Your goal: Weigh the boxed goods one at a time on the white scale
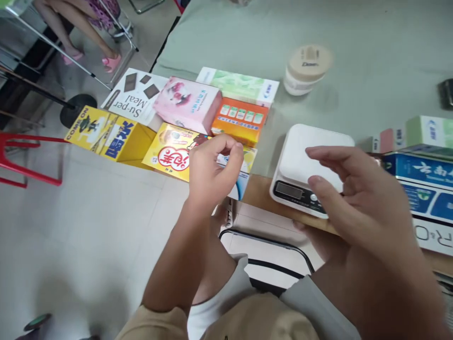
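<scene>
My left hand (212, 167) hovers over the table's near left corner with its fingers curled into a loose fist; nothing shows in it. It is above a yellow snack box (170, 151) and a blue-and-white box (242, 182). My right hand (350, 189) is held over the front of a white kitchen scale (311, 151), fingers stretched out and apart, holding nothing. The scale's dark display (288, 190) faces me.
Several boxes crowd the table's left end: a pink one (187, 104), an orange one (240, 120), a green-white one (237, 85), a yellow one (106, 134). A white jar (306, 71) stands behind the scale. Blue boxes (424, 184) lie at right. Another person's legs (85, 28) show far left.
</scene>
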Demonstrator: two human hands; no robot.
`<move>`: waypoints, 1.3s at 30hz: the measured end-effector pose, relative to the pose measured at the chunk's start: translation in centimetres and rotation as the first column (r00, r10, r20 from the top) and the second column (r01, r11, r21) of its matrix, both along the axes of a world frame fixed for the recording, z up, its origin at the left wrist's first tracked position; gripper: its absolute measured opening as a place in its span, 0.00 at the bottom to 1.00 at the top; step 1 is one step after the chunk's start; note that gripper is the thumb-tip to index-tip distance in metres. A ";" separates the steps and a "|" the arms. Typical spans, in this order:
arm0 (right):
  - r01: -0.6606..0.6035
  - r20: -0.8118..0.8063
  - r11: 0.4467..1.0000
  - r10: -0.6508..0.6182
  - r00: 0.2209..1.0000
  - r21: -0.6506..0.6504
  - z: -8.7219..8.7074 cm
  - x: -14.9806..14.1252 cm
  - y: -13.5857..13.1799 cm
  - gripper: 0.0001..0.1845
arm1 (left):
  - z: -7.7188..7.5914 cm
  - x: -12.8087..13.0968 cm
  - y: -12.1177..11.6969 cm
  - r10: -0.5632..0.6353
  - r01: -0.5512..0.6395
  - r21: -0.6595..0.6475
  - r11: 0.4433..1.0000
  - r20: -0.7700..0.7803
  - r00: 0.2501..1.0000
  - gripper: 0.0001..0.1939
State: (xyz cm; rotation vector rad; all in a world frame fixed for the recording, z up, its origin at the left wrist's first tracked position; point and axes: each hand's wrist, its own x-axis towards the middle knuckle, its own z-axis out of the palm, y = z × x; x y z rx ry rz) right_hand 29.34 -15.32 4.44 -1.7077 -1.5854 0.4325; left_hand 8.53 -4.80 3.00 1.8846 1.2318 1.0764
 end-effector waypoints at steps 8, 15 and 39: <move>-0.237 0.137 0.968 0.247 0.959 -0.085 -0.5 -6.4 2.6 0.14 | -1.8 -2.8 1.4 0.112 -0.115 0.019 0.993 0.124 0.986 0.11; -0.315 0.286 0.949 0.297 0.911 0.018 0.9 -8.0 8.6 0.16 | -2.1 -3.4 4.0 0.318 -0.310 -0.072 0.948 0.256 0.913 0.01; -0.150 0.420 0.970 0.220 0.881 -0.193 -1.0 1.4 19.2 0.28 | -2.9 1.7 3.9 -0.008 0.208 -0.257 0.944 0.611 0.791 0.32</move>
